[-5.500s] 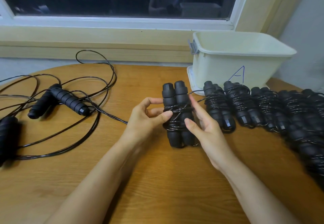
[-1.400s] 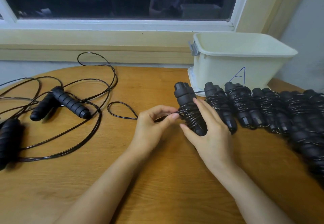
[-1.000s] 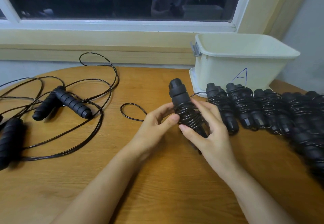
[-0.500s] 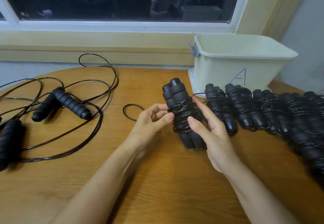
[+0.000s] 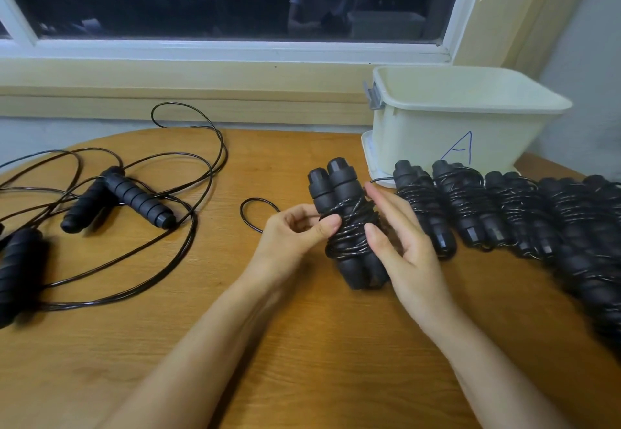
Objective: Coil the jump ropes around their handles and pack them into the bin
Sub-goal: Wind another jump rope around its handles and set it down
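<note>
A pair of black jump rope handles (image 5: 346, 223) with black cord wound round their middle is held just above the wooden table (image 5: 302, 344). My left hand (image 5: 295, 230) pinches the cord against the handles with thumb and curled fingers. A short loop of loose cord (image 5: 255, 210) trails left of that hand. My right hand (image 5: 400, 247) holds the bundle from the right, thumb on the coils and fingers behind it. The cream bin (image 5: 460, 116) marked "A" stands at the back right.
A row of several coiled jump ropes (image 5: 470, 206) lies in front of the bin and runs to the right edge. Uncoiled ropes with black handles (image 5: 134, 196) sprawl over the table's left side. A window sill and wall run behind the table.
The trailing cord has shortened to a small loop as more turns went round the handles. The bundle was turned in my hands and now stands nearly upright again.
</note>
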